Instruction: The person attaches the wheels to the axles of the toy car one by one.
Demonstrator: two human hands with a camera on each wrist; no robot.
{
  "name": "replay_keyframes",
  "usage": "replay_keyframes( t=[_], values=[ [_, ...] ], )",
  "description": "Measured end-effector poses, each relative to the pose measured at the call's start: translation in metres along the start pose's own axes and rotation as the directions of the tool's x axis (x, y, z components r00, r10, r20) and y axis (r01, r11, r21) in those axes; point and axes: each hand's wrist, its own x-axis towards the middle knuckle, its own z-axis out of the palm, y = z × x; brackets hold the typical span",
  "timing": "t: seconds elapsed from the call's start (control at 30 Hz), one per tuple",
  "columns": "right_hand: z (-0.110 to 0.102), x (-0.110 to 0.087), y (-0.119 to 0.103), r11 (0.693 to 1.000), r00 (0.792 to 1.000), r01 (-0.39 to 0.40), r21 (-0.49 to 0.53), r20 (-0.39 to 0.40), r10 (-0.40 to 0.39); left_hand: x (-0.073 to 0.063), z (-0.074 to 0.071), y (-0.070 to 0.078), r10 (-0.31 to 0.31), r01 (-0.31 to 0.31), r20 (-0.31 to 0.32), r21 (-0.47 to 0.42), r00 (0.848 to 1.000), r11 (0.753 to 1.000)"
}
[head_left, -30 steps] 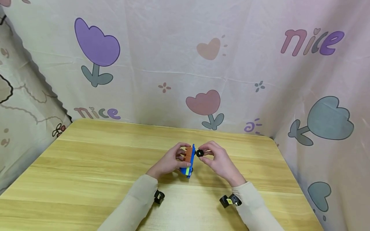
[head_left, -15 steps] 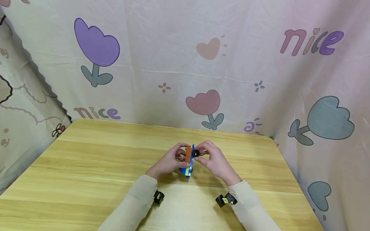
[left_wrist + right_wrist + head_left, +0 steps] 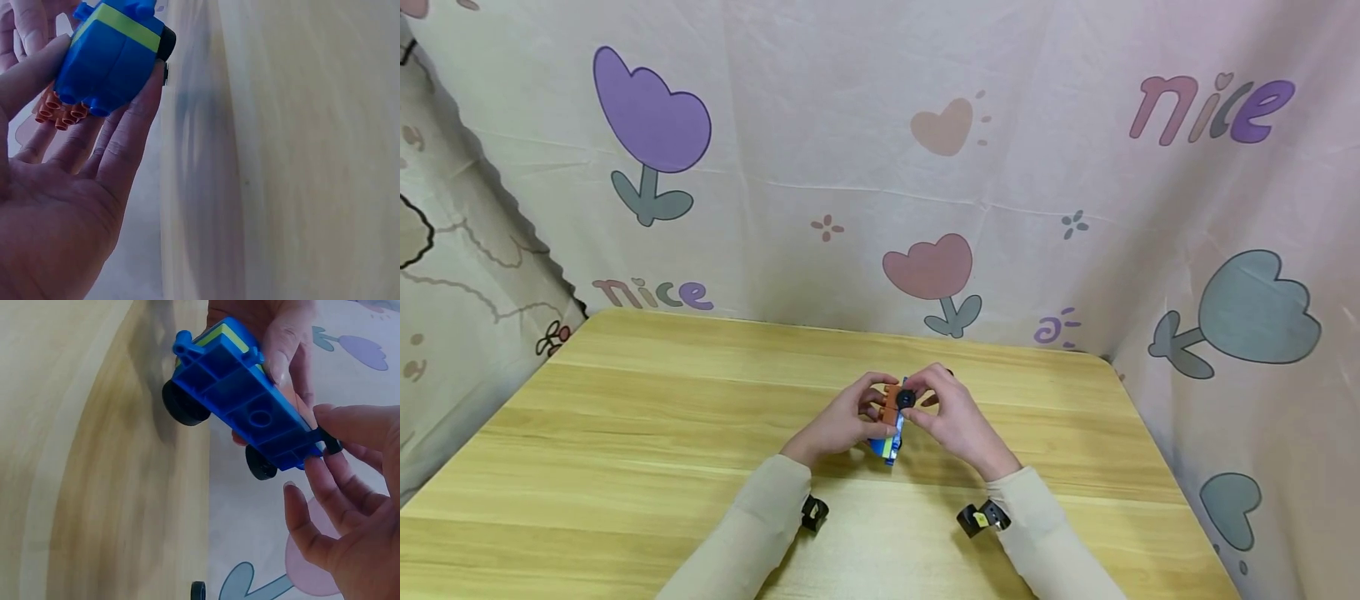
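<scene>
Your left hand grips the car while your right hand pinches a wheel, apparently fitting it; a straight push seems needed next.

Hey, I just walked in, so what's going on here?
A person's left hand holds a blue toy car while their right hand pinches a black wheel at one corner of it. Whether it's fully seated is unclear. Two more wheels sit along the opposite side, and what looks like a loose wheel is on the table.
</scene>
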Motion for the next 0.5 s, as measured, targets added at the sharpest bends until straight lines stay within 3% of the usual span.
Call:
replay_keyframes(
  t=[0.33, 0.5],
  values=[
    [0.0015, -0.0034, 0.0029, 0.998, 1.000, 0.014, 0.054, 0.021, -0.015, -0.0002, 0.0004, -0.0012, 0.038, -0.038, 0.000, -0.030, 0.999, 0.999],
    [0.0026, -0.0043, 0.0025, 0.999, 0.999, 0.020, 0.042, 0.027, -0.021, 0.0008, 0.0015, -0.0004, 0.008, -0.009, -0.003, -0.095, 1.000, 0.995]
  ],
)
